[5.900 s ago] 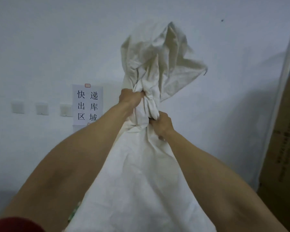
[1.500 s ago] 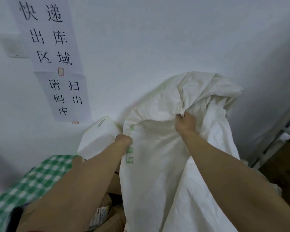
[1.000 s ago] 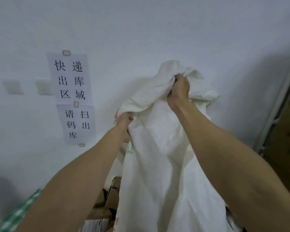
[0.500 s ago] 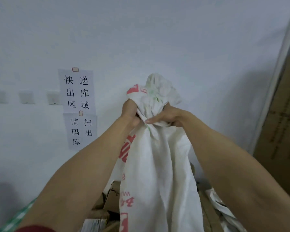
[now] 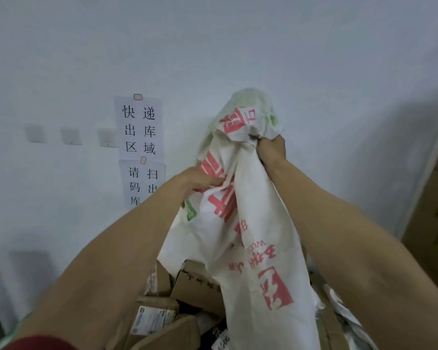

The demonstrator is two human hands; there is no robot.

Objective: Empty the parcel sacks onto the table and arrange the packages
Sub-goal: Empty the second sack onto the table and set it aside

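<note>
A white woven sack (image 5: 253, 236) with red and green print hangs upside down in front of me, raised against the wall. My right hand (image 5: 272, 150) grips its bunched top end. Lower and to the left, my left hand (image 5: 200, 179) grips a fold of the sack's side. Below the sack lie several brown cardboard packages (image 5: 195, 286), one with a white label (image 5: 151, 319). The table under them is hidden.
Paper signs (image 5: 139, 127) with black characters are stuck on the white wall, with three wall switches (image 5: 71, 135) to their left. A tall brown carton (image 5: 435, 198) stands at the right edge. White plastic parcels (image 5: 344, 306) lie at the lower right.
My right hand has risen and moved right with the sack's end. My left hand has slid lower on the sack. More red print shows and the sack hangs longer.
</note>
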